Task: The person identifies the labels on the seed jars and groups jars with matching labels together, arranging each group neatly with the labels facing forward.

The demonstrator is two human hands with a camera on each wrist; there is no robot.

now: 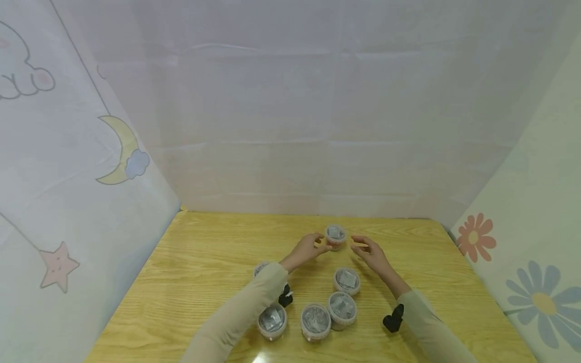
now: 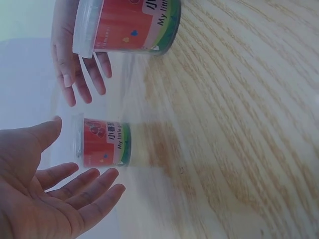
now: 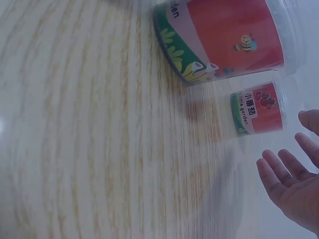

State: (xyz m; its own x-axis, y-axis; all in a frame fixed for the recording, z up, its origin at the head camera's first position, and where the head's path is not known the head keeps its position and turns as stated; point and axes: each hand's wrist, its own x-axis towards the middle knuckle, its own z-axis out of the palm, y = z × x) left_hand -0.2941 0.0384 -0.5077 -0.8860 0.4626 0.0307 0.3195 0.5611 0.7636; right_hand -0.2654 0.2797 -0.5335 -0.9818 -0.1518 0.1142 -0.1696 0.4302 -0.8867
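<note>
A clear plastic tub (image 1: 335, 238) with a red and green label stands upright toward the back of the table. Inside its top a silvery packet shows. My left hand (image 1: 308, 248) is on its left side, thumb and fingers spread, fingertips right at the wall. On the other side my right hand (image 1: 369, 253) holds its fingers apart with a small gap to the tub. From the left wrist view, the tub (image 2: 105, 143) stands just past my left fingers (image 2: 94, 191). In the right wrist view the tub (image 3: 257, 108) is beyond my right hand (image 3: 294, 179).
Nearer me stand several like tubs: two close together, one (image 1: 347, 280) behind another (image 1: 342, 310), one (image 1: 315, 321) to their left, and one (image 1: 272, 320) by my left sleeve. Another (image 1: 260, 268) is partly hidden by that sleeve. Printed cloth walls (image 1: 313, 126) enclose the wooden table (image 1: 204, 272).
</note>
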